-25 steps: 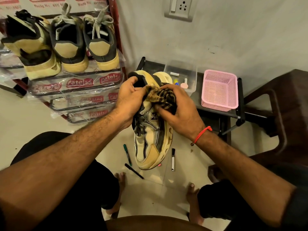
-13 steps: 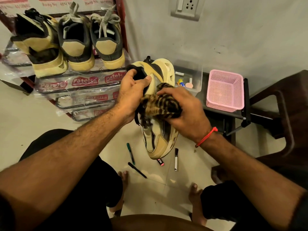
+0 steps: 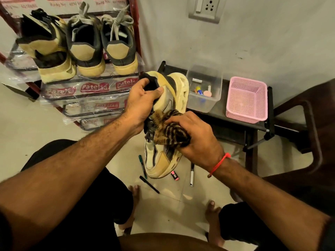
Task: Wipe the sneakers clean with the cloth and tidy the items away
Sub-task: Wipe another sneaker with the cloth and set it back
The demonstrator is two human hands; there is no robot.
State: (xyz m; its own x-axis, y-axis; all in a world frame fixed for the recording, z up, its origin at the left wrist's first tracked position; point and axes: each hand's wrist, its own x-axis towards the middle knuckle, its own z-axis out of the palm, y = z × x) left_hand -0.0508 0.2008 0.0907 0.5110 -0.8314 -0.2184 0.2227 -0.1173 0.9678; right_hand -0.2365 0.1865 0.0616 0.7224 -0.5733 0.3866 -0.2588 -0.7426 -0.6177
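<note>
Holding the sneaker [image 3: 164, 124] up in the air, the left hand [image 3: 143, 102] is clamped on its heel end, thumb on the outside. The right hand [image 3: 197, 140] is closed on a striped cloth [image 3: 170, 131] and presses it on the side of the sneaker, near the laces. The toe of the sneaker points down at the floor [image 3: 21, 124].

Under the sneaker, on the floor, lie a green pen [image 3: 142, 164], a black pen [image 3: 149, 184], a pink marker [image 3: 175, 175] and a white marker [image 3: 192, 174]. Bare feet show close by them.

Just behind the sneaker is a low black table [image 3: 223, 113]. On it stands a clear box [image 3: 204, 87] with a few small things inside: something white, something blue and yellow, something pink. I cannot tell what they are. Next to the box stands a pink basket [image 3: 246, 100]. A dark chair [image 3: 308, 127] is to the right of the table.

On the left is a shoe rack [image 3: 90, 98] wrapped in plastic. Three more sneakers [image 3: 79, 48] sit on its top shelf, heels out. A wall socket [image 3: 204, 8] is up on the wall.
</note>
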